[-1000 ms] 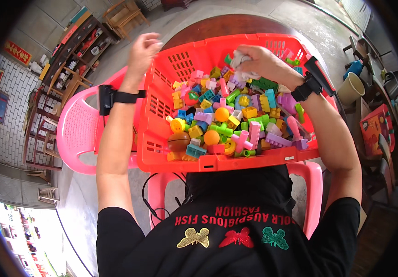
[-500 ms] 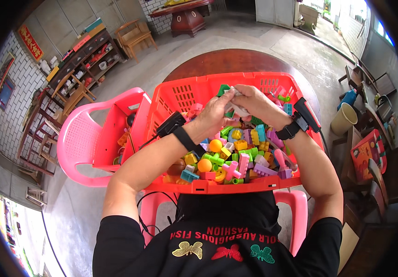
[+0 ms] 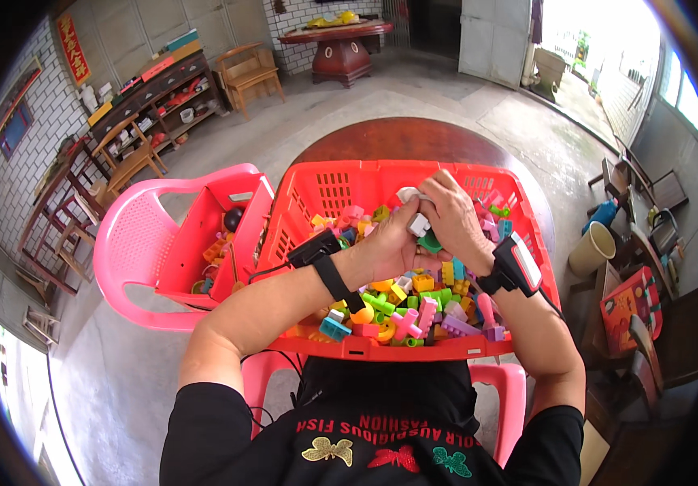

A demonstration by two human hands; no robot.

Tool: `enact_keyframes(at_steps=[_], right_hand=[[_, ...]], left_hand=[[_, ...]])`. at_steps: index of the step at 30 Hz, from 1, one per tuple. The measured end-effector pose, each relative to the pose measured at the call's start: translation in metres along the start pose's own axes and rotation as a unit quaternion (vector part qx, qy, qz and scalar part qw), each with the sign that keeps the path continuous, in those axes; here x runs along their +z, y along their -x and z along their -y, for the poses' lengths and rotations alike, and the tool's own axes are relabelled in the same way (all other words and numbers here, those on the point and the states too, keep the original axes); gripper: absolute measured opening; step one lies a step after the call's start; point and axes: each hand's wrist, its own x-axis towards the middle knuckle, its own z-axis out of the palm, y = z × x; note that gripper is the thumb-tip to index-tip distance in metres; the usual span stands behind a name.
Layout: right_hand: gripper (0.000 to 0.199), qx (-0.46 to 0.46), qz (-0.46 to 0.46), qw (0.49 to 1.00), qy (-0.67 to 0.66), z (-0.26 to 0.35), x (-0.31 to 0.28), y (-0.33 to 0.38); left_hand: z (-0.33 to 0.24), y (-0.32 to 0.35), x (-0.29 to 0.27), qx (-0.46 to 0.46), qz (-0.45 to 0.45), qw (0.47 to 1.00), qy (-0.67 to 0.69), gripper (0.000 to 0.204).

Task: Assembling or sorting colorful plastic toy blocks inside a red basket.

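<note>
Both my hands meet above a large red plastic basket (image 3: 325, 350) heaped with colourful toy building blocks (image 3: 426, 312). Fingers of my left hand (image 3: 392, 241) close round a toy block with a white part (image 3: 419, 224) and a green part (image 3: 429, 242). My right hand (image 3: 456, 212) bends over the same block, its fingers curled on a crumpled white cloth (image 3: 408, 194) that pokes out at the top between the hands. The block's far side and part of the cloth are hidden by the fingers.
A pink plastic chair (image 3: 126, 243) on the left carries a smaller red box (image 3: 183, 271) with a dark ball and blocks inside. The basket rests by a round brown table (image 3: 397, 139). A beige bin (image 3: 592, 249) and wooden furniture stand on the right.
My right hand has turned and come over the block, so its white part now shows. The view has tipped up, and the basket sits lower in it.
</note>
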Motion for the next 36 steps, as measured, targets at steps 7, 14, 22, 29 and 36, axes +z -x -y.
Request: enact_keyframes(at_steps=[7, 14, 22, 29, 36], right_hand=[[0.015, -0.055, 0.047, 0.997, -0.016, 0.004, 0.002, 0.002], [0.014, -0.042, 0.129, 0.989, -0.057, -0.002, 0.007, 0.01], [0.022, 0.013, 0.041, 0.999, -0.021, -0.004, 0.003, 0.006], [0.023, -0.002, 0.02, 1.0, -0.016, 0.0, -0.004, 0.0], [0.02, -0.02, 0.048, 0.998, 0.019, -0.013, 0.0, 0.002]], left_hand=[[-0.016, 0.001, -0.032, 0.047, -0.059, 0.997, 0.031, 0.051], [-0.023, -0.002, -0.054, 0.076, -0.111, 0.987, -0.083, 0.048], [-0.023, 0.004, -0.037, -0.007, -0.007, 0.99, -0.141, 0.043], [-0.024, 0.01, -0.024, -0.071, -0.01, 0.983, -0.17, 0.031], [-0.022, 0.003, -0.019, -0.079, -0.034, 0.992, -0.087, 0.026]])
